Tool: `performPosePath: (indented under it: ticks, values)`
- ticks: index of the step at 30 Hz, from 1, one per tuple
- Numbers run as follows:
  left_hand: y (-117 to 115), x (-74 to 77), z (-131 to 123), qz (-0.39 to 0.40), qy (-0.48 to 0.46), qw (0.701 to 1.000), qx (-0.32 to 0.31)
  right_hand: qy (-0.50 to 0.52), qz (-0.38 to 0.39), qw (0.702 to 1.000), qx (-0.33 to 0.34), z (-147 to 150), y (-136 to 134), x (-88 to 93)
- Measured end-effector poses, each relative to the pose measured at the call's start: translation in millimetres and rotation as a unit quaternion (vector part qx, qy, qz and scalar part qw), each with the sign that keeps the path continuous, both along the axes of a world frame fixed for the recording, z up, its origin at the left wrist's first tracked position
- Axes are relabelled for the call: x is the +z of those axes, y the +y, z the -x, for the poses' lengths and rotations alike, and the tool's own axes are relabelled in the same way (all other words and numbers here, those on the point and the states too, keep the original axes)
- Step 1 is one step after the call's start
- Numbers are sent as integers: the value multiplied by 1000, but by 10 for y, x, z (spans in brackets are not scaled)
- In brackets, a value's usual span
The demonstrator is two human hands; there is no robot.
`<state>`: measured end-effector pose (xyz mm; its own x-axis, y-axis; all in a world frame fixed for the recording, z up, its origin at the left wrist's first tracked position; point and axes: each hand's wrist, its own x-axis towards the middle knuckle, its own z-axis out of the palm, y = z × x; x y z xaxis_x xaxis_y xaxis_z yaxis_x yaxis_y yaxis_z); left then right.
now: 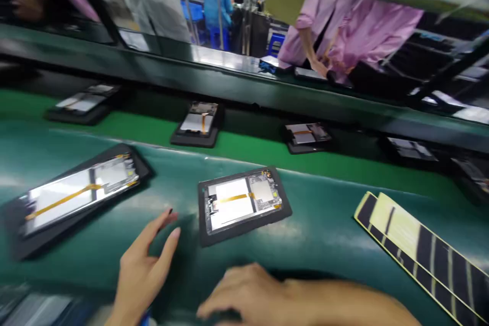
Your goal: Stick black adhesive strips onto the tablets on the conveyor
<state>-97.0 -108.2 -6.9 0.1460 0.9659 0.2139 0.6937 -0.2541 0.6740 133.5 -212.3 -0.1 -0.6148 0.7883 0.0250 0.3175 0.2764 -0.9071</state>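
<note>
My left hand hangs over the green bench, thumb and forefinger apart. A small dark speck shows on its forefinger tip; I cannot make out what it is. My right hand is low in the middle, blurred by motion, its fingertips partly hidden. Just beyond both hands lies an opened phone, its battery, orange ribbon cable and circuit board exposed, on a dark tray. Neither hand touches it. To the left, another opened phone rests slanted on its own dark tray.
Yellow-backed sheets of black adhesive strips lie at the right. Behind the bench, a green conveyor belt carries several opened phones on dark trays. Across a metal rail, people in pink and white clothing stand at work.
</note>
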Motion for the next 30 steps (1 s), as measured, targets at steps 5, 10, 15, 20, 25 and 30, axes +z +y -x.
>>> performPosePath:
  ticks: [5,10,15,20,25,30]
  values:
    - [142,-49,-204,-93,16,996,-1,-279,-249,920,-114,-471,629,97]
    - [219,-147,-392,-75,57,994,-49,-385,-291,869,-108,-735,700,-86]
    - [117,-113,-590,-36,53,995,-81,-442,-303,832,-141,-684,247,-136]
    - [-16,-60,-773,-1,61,993,-98,-468,-312,808,-176,-659,-22,-39]
    - [-72,-17,-878,-17,97,990,-105,-415,-342,829,-154,-604,248,76]
    - [-91,12,-949,-40,133,986,-95,-415,-346,834,-110,-537,439,-1]
